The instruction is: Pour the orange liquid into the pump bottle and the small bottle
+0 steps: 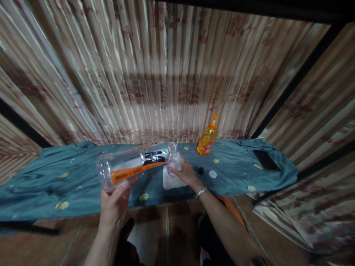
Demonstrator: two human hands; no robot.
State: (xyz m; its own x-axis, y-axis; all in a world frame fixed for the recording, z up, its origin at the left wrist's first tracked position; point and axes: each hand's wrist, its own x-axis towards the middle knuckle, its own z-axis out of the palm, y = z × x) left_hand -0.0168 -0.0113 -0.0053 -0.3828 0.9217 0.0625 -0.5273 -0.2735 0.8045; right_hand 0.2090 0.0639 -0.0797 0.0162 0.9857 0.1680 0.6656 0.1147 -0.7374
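Observation:
My left hand (115, 203) grips the base end of a clear plastic bottle (135, 164) with an orange, black and silver label, held sideways above the blue cloth. Its neck points right, toward my right hand (184, 171). My right hand, with a bangle on the wrist, is closed at the bottle's neck, fingers holding a crumpled white cloth (173, 177) that hangs down onto the table. A small black cap (200, 170) lies just right of that hand.
A blue patterned cloth (55, 184) covers the low table. An orange dish-soap bottle (207, 138) stands at the back. A white disc (212, 174) lies near the cap. A dark phone (266, 160) rests at the right end. Striped curtains hang behind.

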